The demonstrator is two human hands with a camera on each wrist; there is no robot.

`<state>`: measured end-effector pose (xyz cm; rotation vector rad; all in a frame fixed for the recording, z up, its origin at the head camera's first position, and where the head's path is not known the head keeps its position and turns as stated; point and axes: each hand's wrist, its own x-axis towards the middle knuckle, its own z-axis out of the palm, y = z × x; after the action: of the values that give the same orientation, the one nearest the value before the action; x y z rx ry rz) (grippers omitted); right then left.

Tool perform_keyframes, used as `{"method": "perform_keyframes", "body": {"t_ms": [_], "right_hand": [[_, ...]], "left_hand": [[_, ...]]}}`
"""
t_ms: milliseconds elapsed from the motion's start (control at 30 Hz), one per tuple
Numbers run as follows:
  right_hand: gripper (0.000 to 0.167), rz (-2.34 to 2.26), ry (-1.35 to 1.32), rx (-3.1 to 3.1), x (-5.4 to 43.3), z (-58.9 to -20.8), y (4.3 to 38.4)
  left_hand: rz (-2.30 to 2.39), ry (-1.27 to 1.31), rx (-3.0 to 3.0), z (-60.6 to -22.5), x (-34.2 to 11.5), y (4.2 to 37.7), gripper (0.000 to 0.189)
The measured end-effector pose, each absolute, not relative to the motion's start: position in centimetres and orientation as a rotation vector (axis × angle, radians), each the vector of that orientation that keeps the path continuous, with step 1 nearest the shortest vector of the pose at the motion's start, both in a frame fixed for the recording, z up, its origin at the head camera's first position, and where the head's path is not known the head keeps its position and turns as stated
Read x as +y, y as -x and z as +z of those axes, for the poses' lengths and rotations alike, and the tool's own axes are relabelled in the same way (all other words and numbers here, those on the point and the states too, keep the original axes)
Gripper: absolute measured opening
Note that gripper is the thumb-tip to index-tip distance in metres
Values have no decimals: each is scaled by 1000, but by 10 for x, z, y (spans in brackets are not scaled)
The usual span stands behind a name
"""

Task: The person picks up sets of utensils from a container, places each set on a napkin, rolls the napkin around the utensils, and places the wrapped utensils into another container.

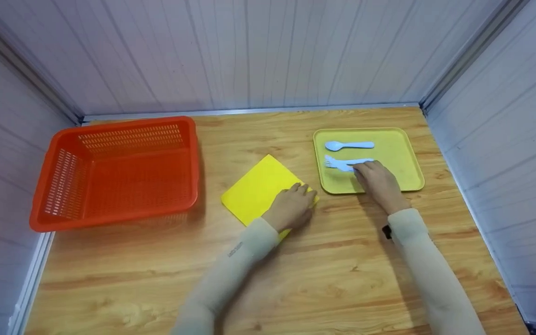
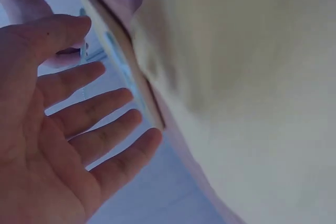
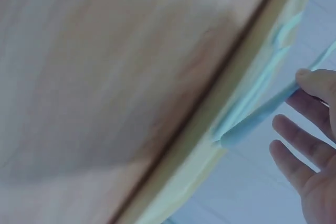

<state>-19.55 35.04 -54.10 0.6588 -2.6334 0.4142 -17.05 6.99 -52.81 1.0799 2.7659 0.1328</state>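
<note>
A light blue plastic knife [image 3: 257, 120] is pinched between the thumb and a finger of my right hand [image 1: 380, 185], over the yellow tray [image 1: 396, 145]. Its wide end points left, beside a light blue fork [image 1: 329, 162] that lies on the tray. Behind the fork lies a light blue spoon [image 1: 349, 145]. My left hand [image 1: 291, 207] is over the right corner of a flat yellow square sheet [image 1: 256, 190], cloth or paper. In the left wrist view its fingers [image 2: 105, 135] are spread and fairly straight, gripping nothing.
An orange-red plastic basket [image 1: 140, 172] with slotted sides stands at the left of the wooden table [image 1: 342, 279]. Pale panel walls [image 1: 249, 56] enclose the table at the back and both sides.
</note>
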Motion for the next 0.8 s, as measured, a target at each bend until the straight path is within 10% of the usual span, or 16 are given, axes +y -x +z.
{"method": "perform_keyframes", "body": {"t_ms": [800], "right_hand": [[18, 860, -318, -2881, 196, -515, 214]], "left_hand": [[274, -731, 2931, -542, -53, 151, 27]]}}
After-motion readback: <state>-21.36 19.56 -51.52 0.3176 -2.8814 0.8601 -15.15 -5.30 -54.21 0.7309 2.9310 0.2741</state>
